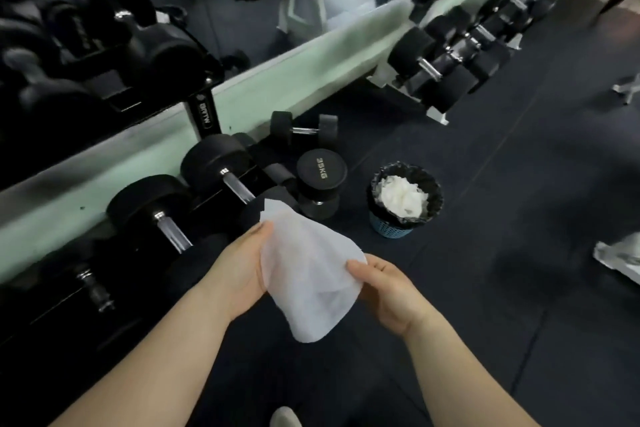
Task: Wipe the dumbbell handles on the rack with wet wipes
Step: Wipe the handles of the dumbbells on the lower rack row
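Observation:
A white wet wipe [308, 274] is spread open between both hands in the lower middle. My left hand [239, 271] pinches its left edge and my right hand [388, 291] holds its right edge. To the left, the black rack's bottom shelf carries big black dumbbells with chrome handles: one handle [173, 232] lies just left of my left hand, another [239, 187] is behind the wipe, and a third [93, 288] sits further left. The upper shelf [204, 80] holds more black dumbbells, blurred.
A small blue bin [391, 227] with a black liner, full of used white wipes, stands on the dark floor to the right. A 35 kg dumbbell [320, 181] stands on end next to it, a smaller one [304, 130] behind. A second rack [446, 66] runs along the mirror wall.

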The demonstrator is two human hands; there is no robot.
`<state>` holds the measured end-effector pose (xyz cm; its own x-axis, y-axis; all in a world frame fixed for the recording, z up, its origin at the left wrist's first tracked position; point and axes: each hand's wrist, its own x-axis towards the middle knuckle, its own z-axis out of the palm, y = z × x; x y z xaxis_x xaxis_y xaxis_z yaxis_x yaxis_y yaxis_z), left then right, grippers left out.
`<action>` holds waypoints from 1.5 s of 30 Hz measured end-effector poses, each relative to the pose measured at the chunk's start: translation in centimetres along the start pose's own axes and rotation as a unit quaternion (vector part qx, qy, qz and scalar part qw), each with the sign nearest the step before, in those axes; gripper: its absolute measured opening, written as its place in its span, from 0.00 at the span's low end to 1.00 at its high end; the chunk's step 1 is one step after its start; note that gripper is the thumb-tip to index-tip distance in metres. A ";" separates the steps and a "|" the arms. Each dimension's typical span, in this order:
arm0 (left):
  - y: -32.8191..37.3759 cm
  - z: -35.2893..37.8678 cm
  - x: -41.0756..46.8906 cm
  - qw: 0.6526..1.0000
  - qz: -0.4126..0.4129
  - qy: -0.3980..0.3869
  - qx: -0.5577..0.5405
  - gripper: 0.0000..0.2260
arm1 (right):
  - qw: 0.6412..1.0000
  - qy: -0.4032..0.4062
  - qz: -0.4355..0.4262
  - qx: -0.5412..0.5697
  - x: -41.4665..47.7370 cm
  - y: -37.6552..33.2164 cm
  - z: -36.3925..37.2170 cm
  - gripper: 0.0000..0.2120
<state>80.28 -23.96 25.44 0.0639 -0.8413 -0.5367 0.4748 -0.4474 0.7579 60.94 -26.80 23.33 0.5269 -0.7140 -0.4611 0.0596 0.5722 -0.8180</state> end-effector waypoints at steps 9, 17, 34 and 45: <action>3.8 -4.8 1.8 0.986 0.066 0.140 0.069 0.12 | 0.996 -0.004 -0.017 -0.084 8.4 -3.5 3.0 0.09; 8.6 -4.7 4.0 0.968 0.115 0.223 -0.019 0.09 | 0.991 -0.091 0.001 -0.102 15.5 -9.3 4.1 0.09; 13.1 -13.5 -2.4 0.906 0.131 0.344 0.207 0.13 | 0.944 -0.252 0.006 -0.213 21.9 -11.1 16.3 0.13; 11.4 -15.8 -7.2 0.832 0.179 0.440 0.287 0.15 | 0.828 -0.424 -0.013 -0.368 21.9 -9.3 26.1 0.14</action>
<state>99.10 -18.20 32.09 0.8488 -0.5171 -0.1104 -0.1939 -0.4987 0.8448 94.05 -37.18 29.81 0.9574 -0.0040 -0.2887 -0.2884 -0.0618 -0.9555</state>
